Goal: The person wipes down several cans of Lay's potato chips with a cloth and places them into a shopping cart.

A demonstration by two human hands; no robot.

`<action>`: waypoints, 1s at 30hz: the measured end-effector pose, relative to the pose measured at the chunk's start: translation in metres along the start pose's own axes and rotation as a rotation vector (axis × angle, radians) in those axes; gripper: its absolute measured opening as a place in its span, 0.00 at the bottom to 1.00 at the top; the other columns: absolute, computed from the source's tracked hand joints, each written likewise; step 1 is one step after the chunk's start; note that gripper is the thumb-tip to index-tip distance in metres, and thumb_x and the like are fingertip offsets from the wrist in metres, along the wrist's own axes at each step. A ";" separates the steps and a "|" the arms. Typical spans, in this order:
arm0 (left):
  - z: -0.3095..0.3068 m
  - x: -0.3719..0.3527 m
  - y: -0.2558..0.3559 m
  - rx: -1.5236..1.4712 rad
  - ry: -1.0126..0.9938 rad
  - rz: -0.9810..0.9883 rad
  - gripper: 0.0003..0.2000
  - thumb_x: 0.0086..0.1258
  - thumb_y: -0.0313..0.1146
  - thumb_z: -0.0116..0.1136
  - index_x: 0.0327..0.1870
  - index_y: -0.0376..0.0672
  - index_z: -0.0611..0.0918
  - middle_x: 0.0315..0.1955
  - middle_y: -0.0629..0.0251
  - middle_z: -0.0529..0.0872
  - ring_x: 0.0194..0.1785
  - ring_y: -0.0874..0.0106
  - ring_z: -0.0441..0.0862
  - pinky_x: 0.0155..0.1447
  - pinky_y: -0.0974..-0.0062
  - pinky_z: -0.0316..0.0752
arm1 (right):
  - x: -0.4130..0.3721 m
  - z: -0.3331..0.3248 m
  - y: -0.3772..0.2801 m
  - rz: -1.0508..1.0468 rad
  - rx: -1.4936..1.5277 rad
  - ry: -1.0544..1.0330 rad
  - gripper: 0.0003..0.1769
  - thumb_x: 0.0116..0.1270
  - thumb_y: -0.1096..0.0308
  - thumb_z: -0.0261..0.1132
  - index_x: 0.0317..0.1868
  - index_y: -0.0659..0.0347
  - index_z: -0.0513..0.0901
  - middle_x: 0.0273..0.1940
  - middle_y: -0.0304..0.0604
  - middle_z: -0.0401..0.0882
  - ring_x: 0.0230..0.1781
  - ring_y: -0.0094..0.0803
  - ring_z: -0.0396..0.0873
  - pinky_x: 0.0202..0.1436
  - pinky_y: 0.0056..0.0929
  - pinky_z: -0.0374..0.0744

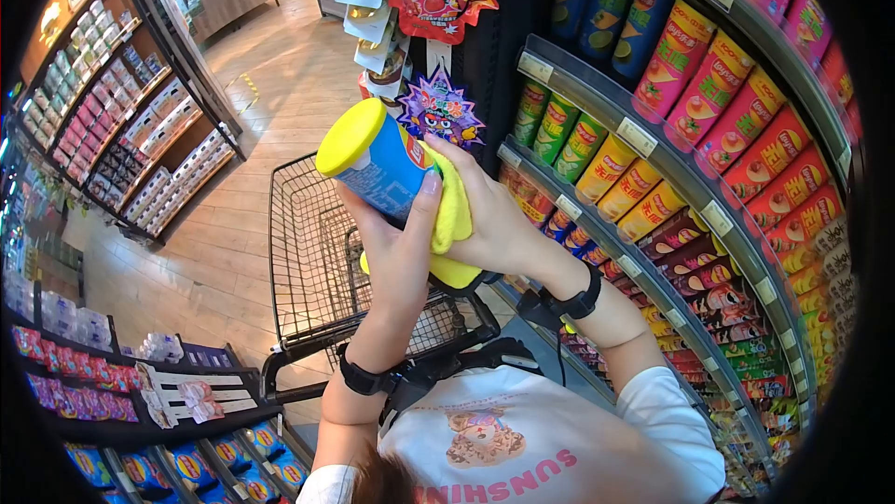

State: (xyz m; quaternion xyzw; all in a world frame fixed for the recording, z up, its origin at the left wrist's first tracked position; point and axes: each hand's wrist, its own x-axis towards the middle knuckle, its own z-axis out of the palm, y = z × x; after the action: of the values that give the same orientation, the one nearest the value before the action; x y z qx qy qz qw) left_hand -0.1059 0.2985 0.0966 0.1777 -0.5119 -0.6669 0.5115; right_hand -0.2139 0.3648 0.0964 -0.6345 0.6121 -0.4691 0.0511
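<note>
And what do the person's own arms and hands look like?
The left hand and right hand are ungloved. Further up are a black left band and black right band, with a boxy black piece and thin dark cable near the right one. The white right sleeve is short; some white left sleeve shows.

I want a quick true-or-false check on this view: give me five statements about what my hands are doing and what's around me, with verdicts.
1. The left hand grips a blue can. True.
2. The lid on the can is red. False: the lid is yellow.
3. The right hand holds a yellow cloth against the can. True.
4. The can stands upright on a shelf. False: it is tilted, up in the hands.
5. The shopping cart has a dark wire basket. True.
</note>
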 end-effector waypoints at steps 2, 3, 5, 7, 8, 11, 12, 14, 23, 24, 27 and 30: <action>-0.005 0.003 0.000 -0.037 -0.046 -0.011 0.37 0.66 0.27 0.63 0.69 0.39 0.51 0.59 0.58 0.69 0.60 0.69 0.71 0.66 0.67 0.66 | 0.000 -0.004 -0.001 0.117 0.157 -0.043 0.48 0.52 0.64 0.74 0.70 0.60 0.56 0.60 0.56 0.70 0.60 0.48 0.73 0.62 0.39 0.73; -0.008 0.005 0.000 -0.143 -0.074 -0.013 0.32 0.68 0.29 0.61 0.68 0.38 0.56 0.58 0.56 0.71 0.61 0.67 0.72 0.67 0.65 0.67 | -0.001 -0.007 0.002 0.119 0.156 -0.043 0.48 0.52 0.64 0.74 0.70 0.60 0.56 0.60 0.56 0.70 0.60 0.48 0.73 0.62 0.39 0.73; -0.016 0.012 0.001 -0.248 -0.103 -0.017 0.28 0.70 0.32 0.59 0.67 0.37 0.61 0.58 0.53 0.74 0.63 0.64 0.73 0.67 0.64 0.68 | -0.004 -0.013 0.012 0.228 0.313 -0.202 0.46 0.54 0.64 0.73 0.70 0.60 0.57 0.59 0.51 0.72 0.60 0.38 0.74 0.63 0.34 0.71; -0.029 0.022 0.002 -0.433 -0.322 -0.114 0.28 0.73 0.40 0.55 0.67 0.34 0.61 0.60 0.49 0.73 0.67 0.59 0.70 0.70 0.60 0.66 | -0.009 -0.013 0.019 0.264 0.481 -0.222 0.43 0.58 0.64 0.71 0.70 0.60 0.58 0.59 0.45 0.72 0.60 0.31 0.73 0.63 0.29 0.70; -0.034 0.026 -0.001 -0.427 -0.389 -0.129 0.31 0.74 0.47 0.51 0.68 0.33 0.59 0.64 0.47 0.70 0.70 0.56 0.66 0.72 0.56 0.63 | -0.012 -0.016 0.017 0.337 0.705 -0.236 0.42 0.61 0.62 0.69 0.71 0.60 0.56 0.62 0.44 0.70 0.61 0.29 0.71 0.64 0.28 0.69; -0.035 0.027 -0.005 -0.652 -0.350 -0.252 0.32 0.74 0.48 0.50 0.69 0.33 0.59 0.64 0.46 0.69 0.70 0.56 0.65 0.72 0.55 0.62 | -0.046 -0.033 0.013 0.622 1.175 -0.156 0.34 0.75 0.55 0.52 0.74 0.62 0.56 0.70 0.44 0.63 0.67 0.25 0.67 0.69 0.24 0.65; -0.037 0.029 -0.008 -0.648 -0.370 -0.277 0.32 0.74 0.49 0.50 0.69 0.35 0.59 0.65 0.46 0.68 0.71 0.55 0.63 0.72 0.54 0.62 | -0.049 -0.033 0.001 0.505 1.010 -0.126 0.32 0.75 0.56 0.52 0.73 0.62 0.58 0.68 0.44 0.65 0.66 0.25 0.68 0.69 0.24 0.66; -0.031 0.026 -0.007 -0.608 -0.327 -0.228 0.31 0.74 0.49 0.50 0.68 0.36 0.60 0.64 0.47 0.69 0.70 0.56 0.65 0.71 0.55 0.63 | -0.044 -0.033 -0.017 0.387 0.848 -0.103 0.30 0.76 0.57 0.52 0.72 0.62 0.61 0.67 0.43 0.67 0.64 0.25 0.70 0.68 0.24 0.67; -0.007 0.009 -0.014 -0.033 0.065 0.149 0.34 0.68 0.31 0.62 0.69 0.38 0.55 0.58 0.57 0.69 0.59 0.69 0.71 0.64 0.69 0.66 | -0.032 0.017 0.009 0.095 -0.064 0.187 0.44 0.47 0.75 0.74 0.67 0.58 0.66 0.58 0.51 0.71 0.60 0.49 0.71 0.65 0.38 0.69; -0.004 0.006 -0.022 0.096 0.064 0.219 0.35 0.69 0.32 0.61 0.70 0.37 0.52 0.60 0.55 0.66 0.60 0.69 0.69 0.65 0.70 0.65 | -0.034 0.022 0.016 0.040 -0.230 0.144 0.48 0.48 0.75 0.72 0.70 0.61 0.59 0.63 0.57 0.65 0.62 0.57 0.68 0.65 0.43 0.69; -0.001 0.001 -0.030 0.073 0.006 0.073 0.34 0.71 0.34 0.60 0.70 0.36 0.53 0.62 0.54 0.65 0.62 0.67 0.67 0.66 0.70 0.64 | -0.036 0.035 0.022 -0.200 -0.303 0.258 0.51 0.48 0.78 0.70 0.72 0.67 0.52 0.67 0.61 0.59 0.65 0.61 0.63 0.66 0.44 0.68; -0.012 0.006 -0.028 0.062 -0.161 0.001 0.31 0.73 0.36 0.56 0.69 0.36 0.55 0.60 0.54 0.68 0.61 0.69 0.69 0.65 0.72 0.65 | -0.038 0.030 0.035 -0.164 -0.066 0.193 0.45 0.64 0.62 0.60 0.72 0.73 0.46 0.72 0.64 0.49 0.73 0.59 0.51 0.73 0.44 0.56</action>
State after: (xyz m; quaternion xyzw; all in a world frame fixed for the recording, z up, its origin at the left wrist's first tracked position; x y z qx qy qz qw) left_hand -0.1136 0.2860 0.0693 0.1394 -0.5718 -0.6626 0.4632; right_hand -0.2120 0.3718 0.0374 -0.6355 0.5754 -0.5104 -0.0673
